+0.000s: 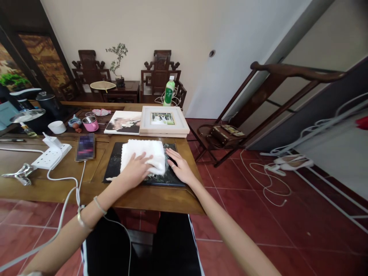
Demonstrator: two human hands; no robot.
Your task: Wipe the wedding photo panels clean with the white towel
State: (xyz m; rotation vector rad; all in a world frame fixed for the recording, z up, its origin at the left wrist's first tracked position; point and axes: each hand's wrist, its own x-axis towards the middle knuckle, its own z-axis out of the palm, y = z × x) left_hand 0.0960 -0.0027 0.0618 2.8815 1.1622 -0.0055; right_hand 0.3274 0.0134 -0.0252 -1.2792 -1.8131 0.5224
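Observation:
A white towel (pixel 146 151) with a scalloped edge lies folded on a flat dark panel (pixel 113 163) near the table's front edge. My left hand (pixel 135 168) rests on the towel's lower left part, its fingers spread over the cloth. Close to the towel's right edge, my right hand (pixel 181 167) lies on the panel with fingers stretched out and a ring on one of them. Light patterning shows on the panel where the towel and hands leave it visible.
Behind the panel are a white-framed picture (pixel 184 126) and a print (pixel 115 130). A green bottle (pixel 169 92) stands beyond them. To the left are a phone (pixel 85 147), a power strip (pixel 59 157) with trailing cables, and a pink cup (pixel 90 124). A wooden chair (pixel 241 103) stands right.

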